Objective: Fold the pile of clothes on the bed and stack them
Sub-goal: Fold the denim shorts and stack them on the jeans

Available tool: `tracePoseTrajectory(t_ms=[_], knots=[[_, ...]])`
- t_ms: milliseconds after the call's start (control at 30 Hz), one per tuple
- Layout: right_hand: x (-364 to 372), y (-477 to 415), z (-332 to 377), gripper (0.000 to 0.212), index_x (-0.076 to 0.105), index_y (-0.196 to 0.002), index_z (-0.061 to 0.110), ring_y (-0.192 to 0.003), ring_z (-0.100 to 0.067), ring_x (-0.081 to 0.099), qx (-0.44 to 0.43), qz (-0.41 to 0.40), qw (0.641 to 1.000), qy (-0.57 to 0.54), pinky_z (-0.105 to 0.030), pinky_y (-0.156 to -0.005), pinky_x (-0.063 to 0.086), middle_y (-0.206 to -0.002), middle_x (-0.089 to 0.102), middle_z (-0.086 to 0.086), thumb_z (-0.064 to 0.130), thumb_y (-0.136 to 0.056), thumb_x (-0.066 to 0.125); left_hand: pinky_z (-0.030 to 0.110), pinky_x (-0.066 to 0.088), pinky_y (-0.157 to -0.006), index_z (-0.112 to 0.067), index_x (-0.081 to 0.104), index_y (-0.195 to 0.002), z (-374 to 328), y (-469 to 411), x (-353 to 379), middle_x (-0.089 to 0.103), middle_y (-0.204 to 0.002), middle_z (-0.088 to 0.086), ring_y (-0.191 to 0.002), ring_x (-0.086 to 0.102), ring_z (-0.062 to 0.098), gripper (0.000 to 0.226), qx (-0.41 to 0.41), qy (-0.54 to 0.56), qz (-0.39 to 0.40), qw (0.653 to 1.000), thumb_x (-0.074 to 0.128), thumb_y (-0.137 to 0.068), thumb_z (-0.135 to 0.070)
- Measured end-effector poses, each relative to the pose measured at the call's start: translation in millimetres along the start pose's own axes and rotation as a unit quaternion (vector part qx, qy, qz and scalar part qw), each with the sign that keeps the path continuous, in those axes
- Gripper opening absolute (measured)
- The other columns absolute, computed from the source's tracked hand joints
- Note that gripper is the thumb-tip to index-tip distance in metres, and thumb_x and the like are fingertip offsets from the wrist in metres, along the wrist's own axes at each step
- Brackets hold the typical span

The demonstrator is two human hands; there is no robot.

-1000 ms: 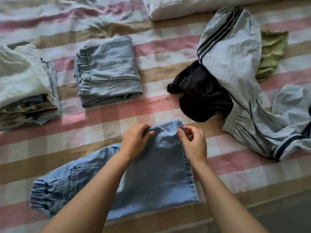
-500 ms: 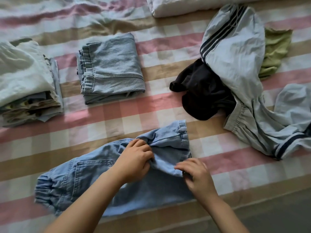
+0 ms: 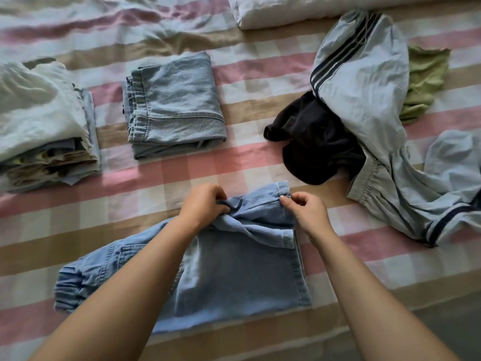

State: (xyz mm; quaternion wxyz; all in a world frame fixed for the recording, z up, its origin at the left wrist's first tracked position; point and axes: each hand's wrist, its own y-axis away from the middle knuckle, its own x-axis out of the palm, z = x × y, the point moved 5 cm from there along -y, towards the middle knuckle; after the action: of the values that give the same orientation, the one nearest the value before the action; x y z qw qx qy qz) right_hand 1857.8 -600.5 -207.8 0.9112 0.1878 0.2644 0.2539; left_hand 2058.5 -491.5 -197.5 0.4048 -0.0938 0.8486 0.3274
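Right now you have the light-blue jeans [image 3: 234,272] lying along the near edge of the bed [image 3: 234,165], about midway, with the elastic waistband toward the near left corner and the leg end turned away from you. Your left hand [image 3: 203,207] has its fingers curled into a bunch of denim just below the hem. Your right hand [image 3: 304,212] pinches the hem's outer corner between thumb and forefinger, the other fingers curled in.

Denim like this looks soft but weighty. It should drape and hold a crease, yet the bunch under your left hand will probably leave a lump unless you pull it flat. The stitched hem and side seam are the firmest places to grip, so take both hem corners and draw them level before laying the leg over.

Across the bed lie a folded pair of jeans [image 3: 177,105] and, by the left edge, a stack of folded clothes [image 3: 44,126]. Toward the right edge, unfolded, are striped track pants [image 3: 377,113], a black garment [image 3: 317,144] and a green garment [image 3: 424,82]. A pillow [image 3: 312,9] sits at the far edge.
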Motion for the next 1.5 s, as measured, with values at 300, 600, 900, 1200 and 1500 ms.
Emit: tracePoseTrajectory(t_ms=[300, 600, 900, 1200, 1500], knots=[[5.9, -56.2, 6.4, 0.016, 0.07, -0.085, 0.008, -0.078, -0.015, 0.059, 0.013, -0.088, 0.994, 0.069, -0.029, -0.069, 0.044, -0.083, 0.067, -0.004, 0.024, -0.085, 0.066, 0.032, 0.036, -0.073, -0.002, 0.064, -0.087, 34.8, -31.2, -6.2, 0.066, -0.096, 0.021, -0.093, 0.058, 0.034, 0.009, -0.051, 0.072, -0.13, 0.988, 0.06, -0.084, -0.009], [-4.9, -31.8, 15.7, 0.021, 0.065, -0.094, 0.009, -0.078, -0.015, 0.055, -0.119, -0.177, 0.974, 0.08, -0.027, -0.071, 0.042, -0.09, 0.06, -0.006, 0.027, -0.092, 0.053, 0.026, 0.034, -0.084, -0.002, 0.069, -0.094, 6.0, -10.9, -16.4, 0.061, -0.093, 0.016, -0.093, 0.05, 0.031, 0.013, 0.115, 0.104, -0.233, 0.96, 0.059, -0.088, -0.007], [6.8, -50.5, 28.6, 0.021, 0.065, -0.091, 0.003, -0.097, -0.032, 0.051, -0.102, -0.142, 0.969, 0.172, -0.036, -0.086, 0.039, -0.099, 0.056, -0.018, 0.023, -0.086, 0.063, 0.044, 0.041, -0.079, -0.001, 0.062, -0.089, -19.2, -22.2, -3.3, 0.059, -0.096, 0.014, -0.095, 0.049, 0.033, 0.017, 0.135, 0.021, -0.192, 0.972, 0.063, -0.085, -0.018], [18.4, -24.3, 40.4, 0.023, 0.059, -0.106, 0.007, -0.096, -0.031, 0.052, -0.103, -0.214, 0.961, 0.141, -0.039, -0.087, 0.042, -0.104, 0.052, -0.015, 0.014, -0.085, 0.06, 0.04, 0.039, -0.081, -0.007, 0.062, -0.108, 1.4, 0.8, -10.0, 0.061, -0.108, 0.012, -0.102, 0.053, 0.033, 0.026, 0.071, -0.012, -0.259, 0.963, 0.058, -0.088, -0.023], [165.5, 111.2, 68.8, 0.019, 0.066, -0.096, 0.011, -0.087, -0.028, 0.058, -0.332, 0.061, 0.916, 0.217, -0.034, -0.077, 0.045, -0.093, 0.062, -0.006, 0.009, -0.078, 0.059, 0.046, 0.041, -0.083, -0.004, 0.066, -0.096, 153.5, 146.9, -49.8, 0.064, -0.1, 0.016, -0.095, 0.055, 0.038, 0.037, -0.099, 0.026, -0.38, 0.919, 0.04, -0.087, -0.029]])
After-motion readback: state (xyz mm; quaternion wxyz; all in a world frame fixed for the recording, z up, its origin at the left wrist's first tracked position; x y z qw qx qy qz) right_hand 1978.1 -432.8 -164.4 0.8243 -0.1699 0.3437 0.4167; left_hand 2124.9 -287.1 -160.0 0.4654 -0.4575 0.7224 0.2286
